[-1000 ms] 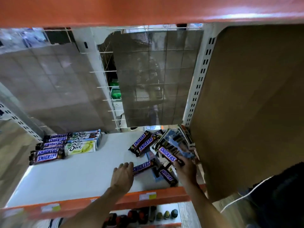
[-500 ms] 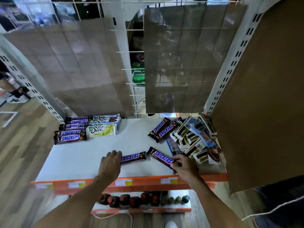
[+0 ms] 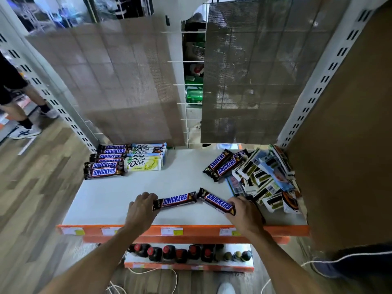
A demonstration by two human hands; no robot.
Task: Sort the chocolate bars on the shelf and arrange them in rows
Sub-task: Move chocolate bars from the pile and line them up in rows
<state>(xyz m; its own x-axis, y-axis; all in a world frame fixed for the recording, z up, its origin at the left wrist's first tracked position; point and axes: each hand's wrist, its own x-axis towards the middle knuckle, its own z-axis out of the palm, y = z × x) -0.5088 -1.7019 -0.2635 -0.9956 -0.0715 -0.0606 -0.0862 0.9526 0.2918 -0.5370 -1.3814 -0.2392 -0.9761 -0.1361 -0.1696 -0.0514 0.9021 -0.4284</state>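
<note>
The left grip point(image 3: 142, 211) pinched one Snickers bar point(image 3: 175, 201) and the right grip point(image 3: 244, 215) a second bar point(image 3: 217, 202), both well right of the sorted Snickers row point(image 3: 104, 168). They would sit best alongside it, parallel, logos up.

Wood-plank floor point(image 3: 42, 198) — white slotted uprights point(image 3: 331, 66), grey mesh back panels point(image 3: 265, 81).

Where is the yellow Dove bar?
In the head view, the yellow Dove bar lies at the back left of the shelf, just right of the Snickers row.
</note>
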